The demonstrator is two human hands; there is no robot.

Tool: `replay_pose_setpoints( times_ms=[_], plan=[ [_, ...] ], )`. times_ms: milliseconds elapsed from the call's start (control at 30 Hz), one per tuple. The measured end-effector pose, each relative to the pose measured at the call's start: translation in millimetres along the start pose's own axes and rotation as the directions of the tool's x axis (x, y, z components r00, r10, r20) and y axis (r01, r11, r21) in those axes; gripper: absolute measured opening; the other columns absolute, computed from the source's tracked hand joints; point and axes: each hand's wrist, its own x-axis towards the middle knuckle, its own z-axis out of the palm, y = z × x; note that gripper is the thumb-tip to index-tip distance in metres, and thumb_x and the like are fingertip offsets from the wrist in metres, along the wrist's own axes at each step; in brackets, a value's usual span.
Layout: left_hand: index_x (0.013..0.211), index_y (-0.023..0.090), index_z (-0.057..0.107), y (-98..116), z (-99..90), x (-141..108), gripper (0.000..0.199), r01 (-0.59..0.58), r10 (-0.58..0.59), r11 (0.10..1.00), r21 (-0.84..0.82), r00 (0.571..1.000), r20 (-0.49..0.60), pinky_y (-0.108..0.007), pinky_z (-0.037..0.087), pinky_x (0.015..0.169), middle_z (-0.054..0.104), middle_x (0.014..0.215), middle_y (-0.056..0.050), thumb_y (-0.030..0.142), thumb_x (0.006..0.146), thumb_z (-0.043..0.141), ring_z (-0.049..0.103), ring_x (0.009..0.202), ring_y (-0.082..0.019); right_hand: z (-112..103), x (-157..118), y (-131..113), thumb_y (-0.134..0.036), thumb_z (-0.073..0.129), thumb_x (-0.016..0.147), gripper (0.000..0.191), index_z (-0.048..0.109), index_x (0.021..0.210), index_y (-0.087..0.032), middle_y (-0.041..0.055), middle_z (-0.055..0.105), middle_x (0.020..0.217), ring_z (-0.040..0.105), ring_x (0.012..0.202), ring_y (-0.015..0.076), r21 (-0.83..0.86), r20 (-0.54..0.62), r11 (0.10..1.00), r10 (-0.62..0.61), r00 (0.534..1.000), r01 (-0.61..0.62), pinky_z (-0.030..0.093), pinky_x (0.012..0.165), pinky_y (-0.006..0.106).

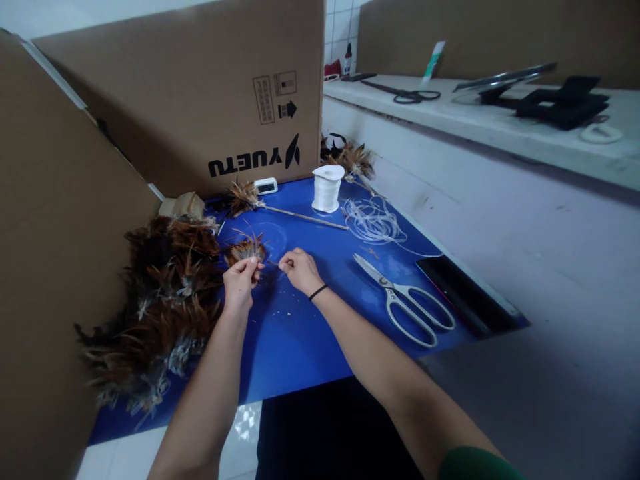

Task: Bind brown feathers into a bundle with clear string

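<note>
My left hand is closed on the base of a small brown feather bunch, whose tips fan out away from me. Just to its right, my right hand pinches finger against thumb; a thin dark strand seems to run from it towards the bunch, too fine to name. Beyond my hands lies a stick with a feather tuft at its left end. A white spool stands upright behind the stick, and loose clear strapping is coiled beside it. Large scissors lie right of my right forearm.
Piled feather bunches cover the table's left side. A cardboard box walls off the back and left. More feathers lie behind the spool. A dark flat device rests at the blue table's right edge, below a white ledge.
</note>
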Motion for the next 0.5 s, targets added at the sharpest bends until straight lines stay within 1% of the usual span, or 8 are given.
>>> replay_pose_setpoints(
  times_ms=[67,133,167,267,300,367,433,500],
  plan=[
    [0.076,0.011,0.068,0,1.0,-1,0.034,0.008,-0.008,1.000,-0.006,1.000,0.012,-0.016,0.021,0.035,0.063,0.062,-0.003,0.039,0.058,0.075,0.043,0.042,-0.004,-6,3,4,-0.017,0.059,0.071,0.005,0.063,0.069,-0.017,-0.0001,0.060,0.070,0.052,0.064,0.0112,0.237,-0.005,0.966,0.107,0.994,-0.103,0.041,0.066,0.025],
    [0.075,0.011,0.068,0,2.3,-2,0.035,0.030,-0.029,0.999,-0.018,0.999,0.027,-0.016,0.020,0.034,0.062,0.061,-0.003,0.039,0.057,0.075,0.042,0.041,-0.004,-11,5,4,-0.022,0.060,0.069,0.007,0.062,0.071,-0.016,-0.0029,0.057,0.063,0.048,0.055,0.0087,0.416,0.038,0.892,0.176,0.984,-0.176,0.039,0.056,0.023],
    [0.075,0.010,0.068,0,3.0,-3,0.035,0.044,-0.043,0.999,-0.026,0.998,0.036,-0.016,0.020,0.034,0.062,0.061,-0.003,0.039,0.056,0.076,0.042,0.041,-0.004,-13,5,3,-0.024,0.061,0.068,0.010,0.061,0.073,-0.016,-0.0040,0.055,0.060,0.046,0.051,0.0076,0.504,0.076,0.838,0.197,0.978,-0.208,0.037,0.053,0.022],
    [0.075,0.010,0.068,0,4.9,-6,0.036,0.077,-0.074,0.996,-0.043,0.995,0.066,-0.015,0.020,0.035,0.062,0.061,-0.003,0.039,0.055,0.077,0.042,0.042,-0.004,-17,1,-4,-0.026,0.067,0.060,0.019,0.059,0.073,-0.015,-0.0057,0.053,0.055,0.042,0.046,0.0060,0.746,0.220,0.597,0.197,0.955,-0.295,0.034,0.048,0.021],
    [0.075,0.011,0.068,0,5.5,-6,0.036,0.085,-0.082,0.995,-0.045,0.994,0.077,-0.015,0.020,0.035,0.062,0.062,-0.003,0.039,0.055,0.077,0.042,0.042,-0.004,-17,-1,-7,-0.027,0.068,0.059,0.021,0.059,0.073,-0.015,-0.0049,0.054,0.056,0.044,0.048,0.0062,0.780,0.255,0.544,0.174,0.951,-0.309,0.035,0.048,0.021],
    [0.075,0.011,0.068,0,6.7,-8,0.037,0.103,-0.099,0.994,-0.040,0.991,0.095,-0.015,0.020,0.035,0.062,0.062,-0.003,0.040,0.055,0.077,0.042,0.043,-0.004,-17,-4,-12,-0.028,0.069,0.058,0.023,0.059,0.074,-0.015,-0.0029,0.058,0.062,0.048,0.053,0.0067,0.815,0.281,0.488,0.138,0.950,-0.312,0.037,0.050,0.021],
    [0.076,0.011,0.068,0,8.0,-10,0.037,0.117,-0.114,0.993,-0.027,0.987,0.110,-0.016,0.020,0.035,0.062,0.062,-0.003,0.040,0.055,0.077,0.042,0.043,-0.004,-16,-5,-14,-0.028,0.069,0.059,0.022,0.059,0.073,-0.015,-0.0033,0.058,0.064,0.048,0.054,0.0058,0.825,0.253,0.489,0.131,0.958,-0.285,0.037,0.051,0.020],
    [0.076,0.011,0.068,-1,9.5,-11,0.037,0.124,-0.121,0.992,-0.016,0.985,0.122,-0.016,0.020,0.036,0.062,0.062,-0.003,0.040,0.056,0.077,0.043,0.043,-0.004,-15,-5,-14,-0.028,0.069,0.060,0.020,0.059,0.072,-0.015,-0.0058,0.053,0.057,0.045,0.049,0.0049,0.823,0.223,0.505,0.134,0.966,-0.260,0.035,0.050,0.020]
  ],
)
